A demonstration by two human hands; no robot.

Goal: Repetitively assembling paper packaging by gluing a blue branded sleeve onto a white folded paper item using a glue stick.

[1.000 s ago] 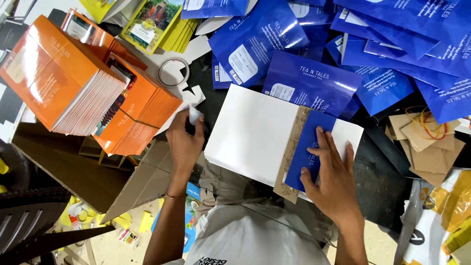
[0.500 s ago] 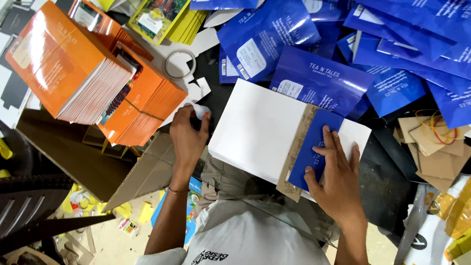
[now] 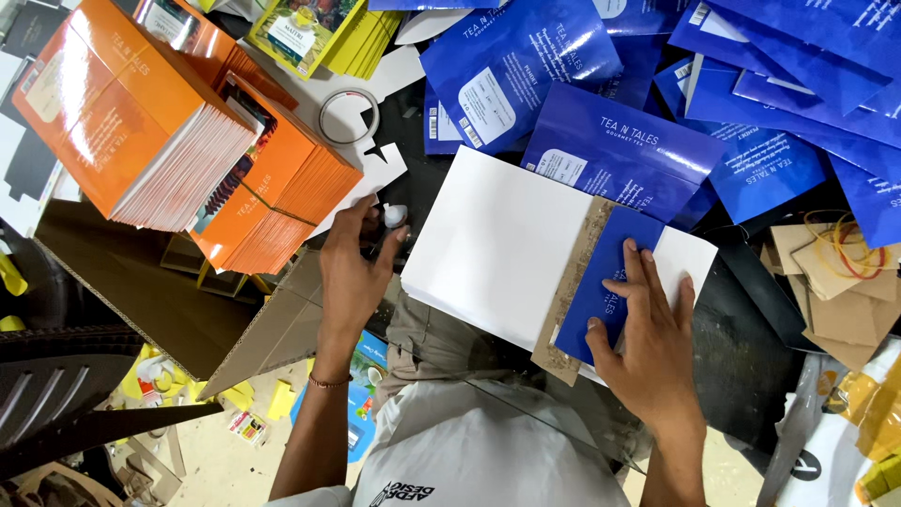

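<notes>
The right hand is pressing flat, fingers apart, on the blue flap; the left hand is gripping a small glue bottle. The flap could be slipping crooked if the hand shifts.

A small white-capped glue stick is gripped in the left hand, right at the edge of a white card stack, while a blue flat pouch is pressed down on a strip of brown cardboard by the right hand, fingers spread. More blue pouches are piled beyond on the worktop, orange flat boxes are stacked off to the left, and a tape ring is seen between them.
</notes>
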